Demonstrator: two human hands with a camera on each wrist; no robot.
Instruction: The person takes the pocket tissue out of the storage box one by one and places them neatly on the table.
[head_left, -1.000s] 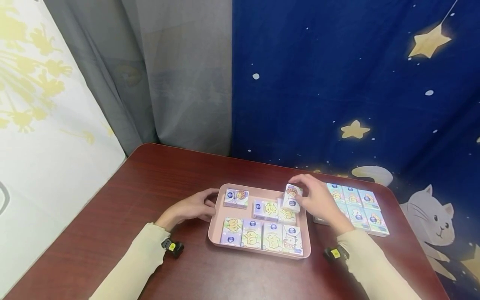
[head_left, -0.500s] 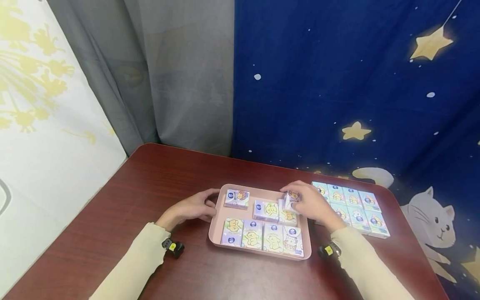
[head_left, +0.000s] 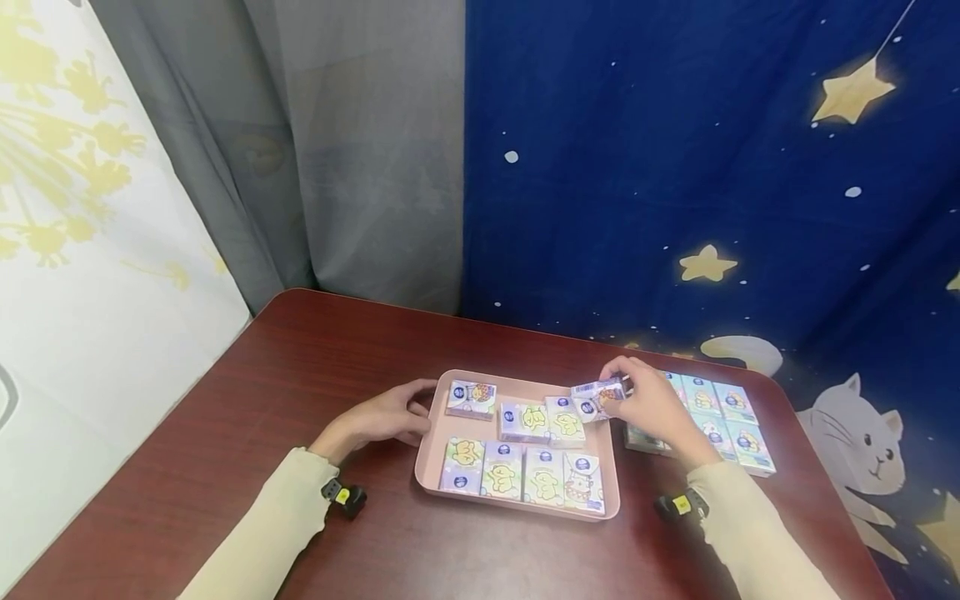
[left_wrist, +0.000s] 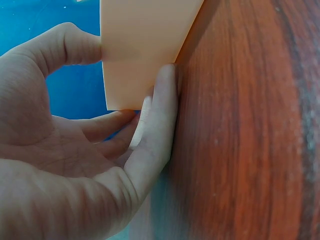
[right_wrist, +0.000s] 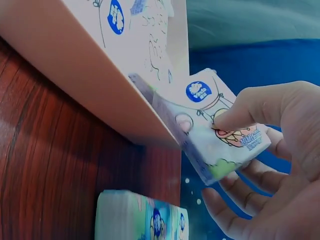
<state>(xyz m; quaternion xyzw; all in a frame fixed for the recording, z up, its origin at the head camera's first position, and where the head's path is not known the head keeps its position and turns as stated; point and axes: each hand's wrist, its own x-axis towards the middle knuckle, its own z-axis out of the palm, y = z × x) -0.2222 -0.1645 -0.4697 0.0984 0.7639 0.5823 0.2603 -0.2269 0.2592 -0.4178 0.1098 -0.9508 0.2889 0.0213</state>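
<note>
Head view: the right hand point(head_left: 648, 408) pinches a packet point(head_left: 592, 407), slanted at the tray's point(head_left: 465, 429) far right corner; better to level it. Left wrist view: the left hand point(left_wrist: 75, 145), half curled, holds the tray's side; good for steadiness. Right wrist view: thumb point(right_wrist: 260, 105) above, fingers point(right_wrist: 250, 200) below; light pressure should avoid crushing.

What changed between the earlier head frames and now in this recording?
The right hand, still holding its pack, has moved right, turning the pack from lengthwise to crosswise at the tray's far-right corner. The two middle packs have shifted slightly left. Unchanged: the left hand at the tray's left edge, the front row of packs, the blue packs on the table.
</note>
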